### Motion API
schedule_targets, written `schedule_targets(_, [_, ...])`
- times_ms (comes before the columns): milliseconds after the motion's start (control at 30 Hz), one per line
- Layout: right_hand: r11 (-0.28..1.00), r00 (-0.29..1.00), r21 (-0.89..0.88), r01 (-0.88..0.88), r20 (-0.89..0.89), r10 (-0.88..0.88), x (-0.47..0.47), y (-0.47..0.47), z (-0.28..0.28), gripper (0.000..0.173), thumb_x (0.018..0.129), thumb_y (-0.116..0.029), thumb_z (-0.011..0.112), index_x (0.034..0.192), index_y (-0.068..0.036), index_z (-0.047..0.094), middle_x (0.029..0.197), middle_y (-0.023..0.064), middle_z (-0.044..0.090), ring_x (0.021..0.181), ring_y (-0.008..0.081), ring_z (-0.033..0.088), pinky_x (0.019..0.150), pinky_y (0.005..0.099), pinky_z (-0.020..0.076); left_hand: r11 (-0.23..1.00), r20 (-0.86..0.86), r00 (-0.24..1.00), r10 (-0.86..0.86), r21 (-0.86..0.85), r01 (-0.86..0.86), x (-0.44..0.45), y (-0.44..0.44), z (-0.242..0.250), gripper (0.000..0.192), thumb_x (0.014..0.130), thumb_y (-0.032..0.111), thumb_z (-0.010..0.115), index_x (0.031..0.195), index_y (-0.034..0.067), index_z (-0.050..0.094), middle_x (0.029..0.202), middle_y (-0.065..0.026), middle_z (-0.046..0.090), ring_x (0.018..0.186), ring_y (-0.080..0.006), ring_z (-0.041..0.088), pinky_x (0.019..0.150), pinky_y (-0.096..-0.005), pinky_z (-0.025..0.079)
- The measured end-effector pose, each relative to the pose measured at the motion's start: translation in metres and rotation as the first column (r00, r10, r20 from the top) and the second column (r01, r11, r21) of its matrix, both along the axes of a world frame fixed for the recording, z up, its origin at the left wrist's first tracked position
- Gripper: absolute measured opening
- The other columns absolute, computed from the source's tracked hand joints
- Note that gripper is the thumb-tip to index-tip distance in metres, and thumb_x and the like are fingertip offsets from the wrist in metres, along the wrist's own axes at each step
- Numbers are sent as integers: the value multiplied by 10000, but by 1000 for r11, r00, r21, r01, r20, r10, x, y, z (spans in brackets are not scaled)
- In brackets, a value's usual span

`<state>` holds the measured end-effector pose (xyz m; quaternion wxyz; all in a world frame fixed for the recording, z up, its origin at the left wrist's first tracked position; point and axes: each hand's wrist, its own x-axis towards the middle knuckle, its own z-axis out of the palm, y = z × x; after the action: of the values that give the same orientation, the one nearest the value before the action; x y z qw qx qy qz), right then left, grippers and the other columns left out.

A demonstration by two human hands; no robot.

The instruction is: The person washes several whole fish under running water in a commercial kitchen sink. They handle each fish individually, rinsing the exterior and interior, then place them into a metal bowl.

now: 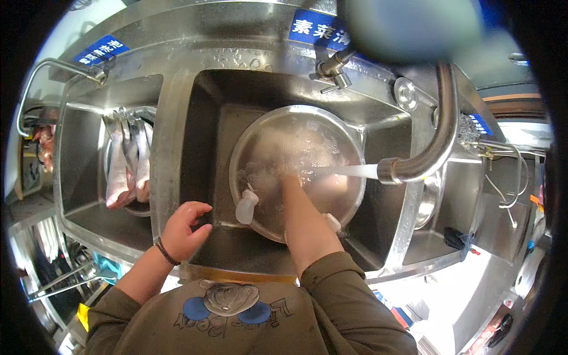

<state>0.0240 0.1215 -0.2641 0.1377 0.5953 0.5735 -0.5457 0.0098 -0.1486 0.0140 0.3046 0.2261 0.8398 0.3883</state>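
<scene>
My right forearm [306,217] reaches down into a round metal basin [234,164], which stands in the middle compartment of a stainless-steel sink. Cloudy water hides my right hand, so its grip cannot be seen. A stream of water [341,171] pours in from a thick curved faucet [447,120] on the right. Large pale shapes show blurred under the bubbling surface. At the basin's left rim hangs a whitish, translucent piece [245,211]; another pale piece [332,222] pokes out beside my forearm. Empty, with thumb and fingers apart, my left hand [186,230] hovers near the sink divider.
In the left compartment, several whole fish [120,164] lie in a metal bowl. A small tap [335,75] juts from the back wall. To the right stands another compartment with a metal bowl [428,202]. A blurred object [412,26] blocks the upper right view.
</scene>
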Motion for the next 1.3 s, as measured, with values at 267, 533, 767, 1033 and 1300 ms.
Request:
schedule_targets(267, [928,944,-264,261,-133,-304,5,14,-23,326,795,-220,559,1035,0,547,993,143,577,860,284,573,756,448,479,1000,111,994,-12,-27,15,0,10,0,369,750,145,633,1093,38,545,1035,-125,544,915,-228,555,753,-303,471])
schedule_targets(533, [751,777,-572,330,-288,-560,34,22,-2,269,784,-181,559,995,-14,550,964,134,578,863,290,572,768,454,480,995,62,996,-68,-66,72,-8,45,-20,396,752,183,645,1106,38,542,1050,-148,554,937,-255,566,787,-321,475])
schedule_targets(767, [644,721,-760,87,-399,-567,61,19,69,260,732,-92,610,951,-33,482,857,92,544,781,240,558,713,391,494,978,48,993,-108,-173,115,-21,92,-55,564,738,219,668,1230,35,462,1209,-186,507,1122,-292,498,948,-366,401])
schedule_targets(1033, [736,615,-662,144,-523,-591,60,12,125,456,797,-158,651,1168,-4,434,1089,123,540,1000,257,538,829,418,469,992,506,862,28,-118,37,-22,107,-105,767,756,238,702,1349,18,269,1254,-208,459,1128,-277,487,891,-357,448])
schedule_targets(1300, [849,584,-505,159,-645,-493,42,18,192,493,781,-202,689,1154,21,456,1057,144,560,941,273,571,829,419,467,992,365,923,123,-82,-100,-10,109,-87,824,750,236,724,1351,-14,218,1274,-206,433,1132,-283,469,885,-381,452])
